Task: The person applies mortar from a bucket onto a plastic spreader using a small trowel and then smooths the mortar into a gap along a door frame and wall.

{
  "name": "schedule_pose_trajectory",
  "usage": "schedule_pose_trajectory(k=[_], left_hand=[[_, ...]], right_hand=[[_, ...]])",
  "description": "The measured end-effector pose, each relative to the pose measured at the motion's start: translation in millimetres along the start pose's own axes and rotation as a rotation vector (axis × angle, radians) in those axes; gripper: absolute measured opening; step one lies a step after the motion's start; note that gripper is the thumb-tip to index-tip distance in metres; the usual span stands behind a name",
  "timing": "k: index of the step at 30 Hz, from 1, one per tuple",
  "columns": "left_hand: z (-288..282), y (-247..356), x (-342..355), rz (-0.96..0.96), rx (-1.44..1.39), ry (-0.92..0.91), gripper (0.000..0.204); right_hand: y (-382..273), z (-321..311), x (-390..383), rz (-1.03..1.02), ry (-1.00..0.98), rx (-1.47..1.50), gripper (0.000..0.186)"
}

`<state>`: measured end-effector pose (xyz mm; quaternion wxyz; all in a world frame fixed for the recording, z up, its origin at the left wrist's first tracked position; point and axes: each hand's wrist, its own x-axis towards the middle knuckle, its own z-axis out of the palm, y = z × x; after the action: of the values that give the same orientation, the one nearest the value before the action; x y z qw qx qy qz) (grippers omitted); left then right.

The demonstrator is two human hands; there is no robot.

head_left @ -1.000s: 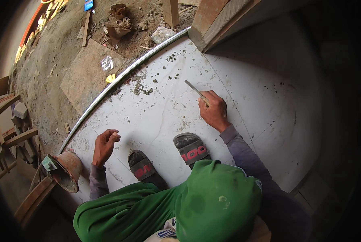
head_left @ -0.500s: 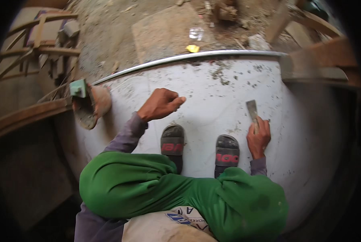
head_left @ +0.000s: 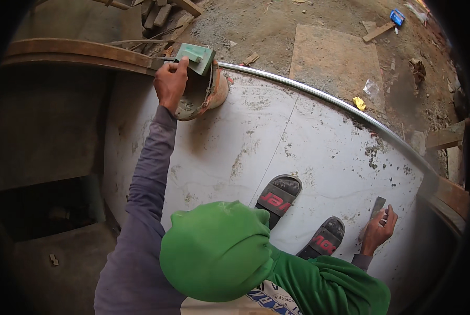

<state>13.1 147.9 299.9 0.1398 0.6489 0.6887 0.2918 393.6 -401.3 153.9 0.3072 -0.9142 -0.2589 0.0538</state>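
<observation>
Float [head_left: 202,54] lies ahead, against my left hand [head_left: 171,86], grip unclear; right hand [head_left: 378,231], well apart, clasps scraper [head_left: 378,204].

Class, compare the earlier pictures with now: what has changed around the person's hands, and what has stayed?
The left hand has moved left from over the white tiles to the bucket, its fingertips now at the green float there; whether it grips is unclear. The right hand still holds the scraper, and both sandals remain on the tiles.
</observation>
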Motion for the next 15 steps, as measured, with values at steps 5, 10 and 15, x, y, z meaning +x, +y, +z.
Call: schedule_pose_trajectory(k=[5, 10, 15], left_hand=[[22.1, -24.4, 67.0, -0.089, -0.032, -0.294, 0.039], [9.5, 22.3, -11.3, -0.154, -0.946, -0.673, 0.03], [12.8, 64.3, -43.4, -0.224, -1.281, -1.155, 0.03]], right_hand=[[-28.7, 5.5, -3.1, 0.029, -0.026, 0.068, 0.029], [-8.4, -11.9, -28.5, 0.156, 0.048, 0.044, 0.03], [13.6, -4.2, -41.7, 0.22, 0.072, 0.053, 0.029]])
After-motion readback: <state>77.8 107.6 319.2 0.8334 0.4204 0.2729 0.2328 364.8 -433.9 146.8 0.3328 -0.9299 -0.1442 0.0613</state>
